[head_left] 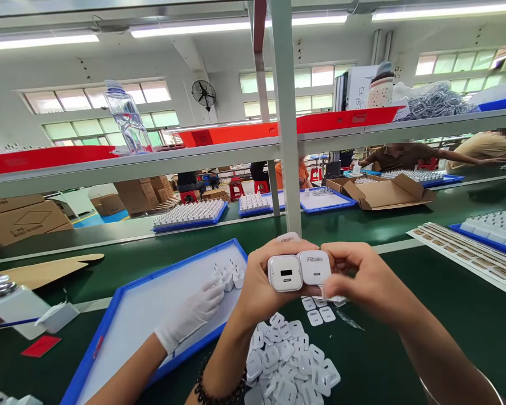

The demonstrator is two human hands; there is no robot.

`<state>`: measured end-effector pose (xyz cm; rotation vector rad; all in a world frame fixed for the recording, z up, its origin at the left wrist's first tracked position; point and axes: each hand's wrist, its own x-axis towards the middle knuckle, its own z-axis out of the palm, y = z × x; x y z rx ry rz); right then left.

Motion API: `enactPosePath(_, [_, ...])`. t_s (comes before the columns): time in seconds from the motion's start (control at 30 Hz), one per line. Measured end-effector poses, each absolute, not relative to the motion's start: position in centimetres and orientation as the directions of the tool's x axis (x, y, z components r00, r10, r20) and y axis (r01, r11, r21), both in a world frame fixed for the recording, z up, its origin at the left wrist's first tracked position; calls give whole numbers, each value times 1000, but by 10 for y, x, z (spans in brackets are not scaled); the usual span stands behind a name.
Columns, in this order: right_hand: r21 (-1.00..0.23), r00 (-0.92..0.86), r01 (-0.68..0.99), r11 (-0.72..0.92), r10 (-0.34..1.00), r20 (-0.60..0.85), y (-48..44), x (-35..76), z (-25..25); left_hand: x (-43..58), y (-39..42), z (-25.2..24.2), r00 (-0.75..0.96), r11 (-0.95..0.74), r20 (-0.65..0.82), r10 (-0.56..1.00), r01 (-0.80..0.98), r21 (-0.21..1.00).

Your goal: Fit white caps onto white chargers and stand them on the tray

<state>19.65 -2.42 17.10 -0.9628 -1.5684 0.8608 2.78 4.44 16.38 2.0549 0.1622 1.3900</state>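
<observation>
My left hand, with a dark bead bracelet at its wrist, is wrapped around white charger blocks. One charger block shows an uncovered port face; beside it a second charger block has a face marked "Fibaks". Part of another white piece sticks up behind the fingers. My right hand is closed at the right side of the marked block, thumb and fingers against it. Below lies a heap of white face plates, with several plates set out flat behind it.
A co-worker's gloved hand reaches to plugs on the blue-rimmed tray at left. A white bottle stands far left. A shelf post rises ahead. Card strips and a tray of plugs lie right.
</observation>
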Motion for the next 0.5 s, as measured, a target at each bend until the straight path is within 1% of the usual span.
enactPosePath(0.03, [-890, -121, 102, 444, 894, 432, -22, 200, 172, 27, 43, 166, 465, -786, 785, 410, -258, 563])
enactPosePath(0.1, [-875, -58, 42, 481, 876, 479, -19, 204, 174, 25, 38, 170, 550, -790, 756, 354, -257, 557])
enactPosePath(0.17, [-878, -11, 45, 476, 879, 476, -16, 205, 176, 24, 33, 172, 617, -804, 713, 331, -210, 556])
enactPosePath(0.23, [-892, -64, 44, 449, 893, 446, -13, 204, 177, 25, 27, 173, 654, -822, 675, 341, -140, 552])
enactPosePath(0.3, [-891, -107, 45, 452, 889, 446, -8, 201, 176, 27, 24, 172, 659, -836, 657, 366, -78, 544])
enactPosePath(0.33, [-885, -101, 44, 464, 883, 458, -5, 200, 175, 27, 24, 172, 656, -841, 654, 377, -54, 539])
enactPosePath(0.4, [-867, -25, 21, 498, 867, 498, -1, 199, 173, 27, 24, 171, 640, -851, 664, 386, -32, 525])
enactPosePath(0.5, [-835, 141, -45, 548, 831, 538, 0, 200, 171, 24, 29, 171, 580, -863, 707, 404, -14, 505])
